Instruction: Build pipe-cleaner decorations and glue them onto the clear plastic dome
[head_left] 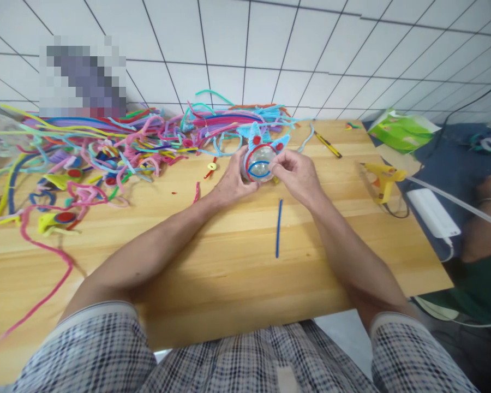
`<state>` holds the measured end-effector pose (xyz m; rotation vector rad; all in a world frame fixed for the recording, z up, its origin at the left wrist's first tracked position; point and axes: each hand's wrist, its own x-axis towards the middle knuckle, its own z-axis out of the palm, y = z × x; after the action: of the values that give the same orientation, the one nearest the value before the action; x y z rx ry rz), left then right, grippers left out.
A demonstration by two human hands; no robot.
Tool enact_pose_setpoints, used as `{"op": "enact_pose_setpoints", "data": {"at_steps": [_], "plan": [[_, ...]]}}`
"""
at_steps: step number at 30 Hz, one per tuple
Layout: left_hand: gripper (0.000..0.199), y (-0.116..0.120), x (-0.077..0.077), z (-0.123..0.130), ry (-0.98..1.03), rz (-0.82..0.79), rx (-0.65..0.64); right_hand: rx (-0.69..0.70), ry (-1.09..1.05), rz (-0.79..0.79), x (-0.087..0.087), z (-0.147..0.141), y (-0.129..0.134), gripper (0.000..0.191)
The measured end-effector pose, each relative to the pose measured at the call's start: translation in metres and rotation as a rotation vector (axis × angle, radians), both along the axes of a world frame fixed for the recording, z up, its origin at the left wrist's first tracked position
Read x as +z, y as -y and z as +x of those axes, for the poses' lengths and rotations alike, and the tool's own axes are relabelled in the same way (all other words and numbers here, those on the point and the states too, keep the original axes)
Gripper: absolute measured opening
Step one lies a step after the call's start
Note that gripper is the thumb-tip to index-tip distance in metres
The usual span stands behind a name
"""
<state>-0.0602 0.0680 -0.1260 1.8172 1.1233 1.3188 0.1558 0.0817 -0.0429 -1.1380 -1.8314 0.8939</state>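
Note:
My left hand (236,179) is wrapped round the left side of a clear round cup (258,158), lifted over the middle of the table. Blue fuzzy ears with red dots stand at its far edge, and a red pipe cleaner rings its rim. A blue pipe cleaner (259,163) lies curved across the cup's face. At the right side of the face, my right hand (293,170) is closed in a pinch on the blue pipe cleaner's end, as far as the fingers show. A straight blue piece (279,228) lies on the table nearer me.
A tangled heap of coloured pipe cleaners (139,139) spreads over the back left. To the right lie a yellow cutter knife (328,144), a yellow glue gun (382,179), a green packet (403,131) and a white power strip (433,213). Another person's arm (489,218) shows at the right edge.

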Motion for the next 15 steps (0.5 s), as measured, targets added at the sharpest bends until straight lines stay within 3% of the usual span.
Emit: {"op": "enact_pose_setpoints", "data": {"at_steps": [7,15], "plan": [[0.078,-0.004,-0.004,-0.015,0.003,-0.017,-0.101,-0.016,-0.001,0.021,-0.003,0.0,-0.001,0.015],[0.075,-0.009,-0.008,-0.019,-0.116,-0.04,-0.073,-0.023,-0.001,0.042,-0.005,-0.003,0.0,0.013]]}}
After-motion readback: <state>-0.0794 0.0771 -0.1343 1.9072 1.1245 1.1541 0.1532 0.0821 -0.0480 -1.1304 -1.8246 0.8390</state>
